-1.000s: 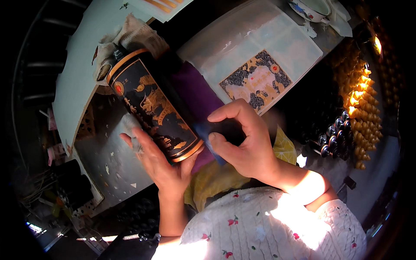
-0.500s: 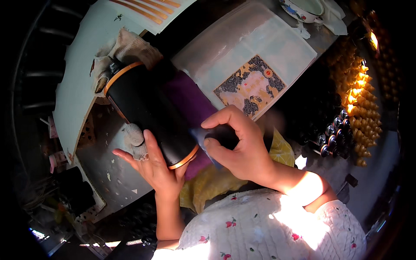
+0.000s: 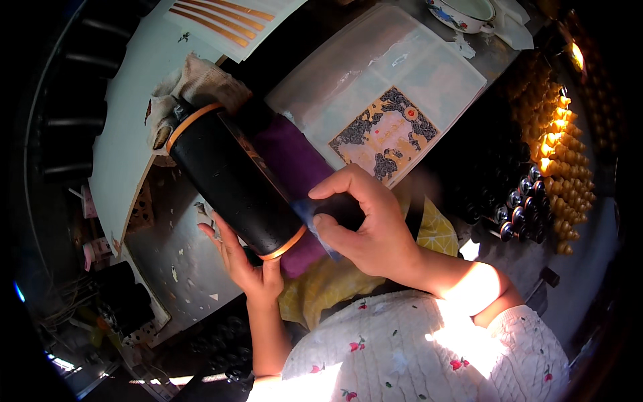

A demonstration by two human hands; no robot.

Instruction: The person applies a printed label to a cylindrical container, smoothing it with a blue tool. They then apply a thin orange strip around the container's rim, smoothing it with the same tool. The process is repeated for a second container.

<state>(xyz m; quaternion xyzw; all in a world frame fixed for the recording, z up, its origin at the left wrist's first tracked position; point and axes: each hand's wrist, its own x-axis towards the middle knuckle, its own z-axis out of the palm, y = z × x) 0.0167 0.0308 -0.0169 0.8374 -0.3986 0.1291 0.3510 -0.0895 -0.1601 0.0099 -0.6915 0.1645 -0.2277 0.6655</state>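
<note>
A black cylinder (image 3: 231, 181) with copper-coloured rims lies slanted across the middle, and a narrow patterned strip (image 3: 249, 149) runs along its upper right side. My left hand (image 3: 251, 271) holds the cylinder at its near end, thumb side and fingers around the lower rim; some fingers are hidden beneath it. Close to the rim's right side, my right hand (image 3: 368, 224) pinches a thin bluish piece (image 3: 309, 213), like film or cloth, between thumb and forefinger. Its lower part hangs toward the purple cloth (image 3: 291, 157).
A crumpled whitish cloth (image 3: 201, 80) lies by the cylinder's far end. Beyond are a plastic-covered stack with a patterned sheet (image 3: 385, 134), copper strips on a white sheet (image 3: 221, 20) and an enamel bowl (image 3: 465, 15). Golden stacked pieces (image 3: 562, 167) stand at right.
The cylinder has turned, so its patterned strip now shows on the right side instead of the left. My left hand has shifted, and a pale cloth-covered bit beside it is now mostly hidden.
</note>
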